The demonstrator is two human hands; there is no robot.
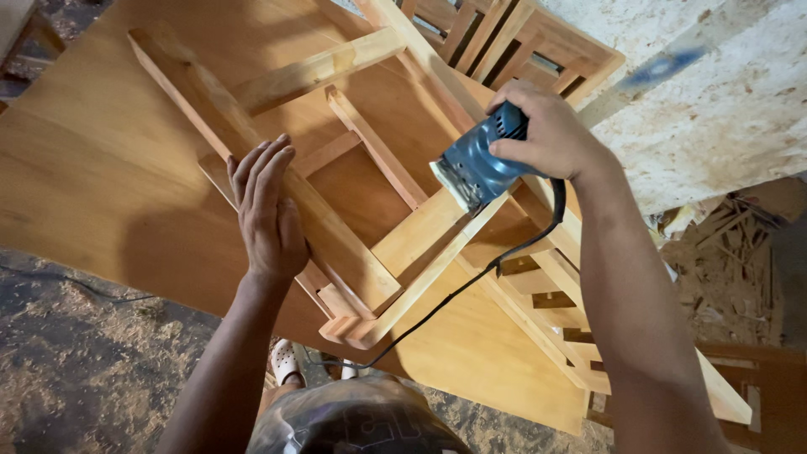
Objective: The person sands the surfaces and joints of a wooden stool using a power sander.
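A bare wooden chair frame (353, 244) lies on its side on a large plywood board (92, 168). My left hand (267, 210) rests flat, fingers together, on one of the frame's thick rails. My right hand (546, 130) grips a blue electric palm sander (479, 168), whose pad is tilted against a slanting rail of the frame. The sander's black cord (471, 282) trails down across the frame toward my body.
Another slatted wooden frame (513, 42) lies at the top, beyond the sander. A pale rough wall or board (714, 101) is at the right. Wood scraps (723, 261) pile up at the right. Sawdust covers the floor (76, 353) at lower left.
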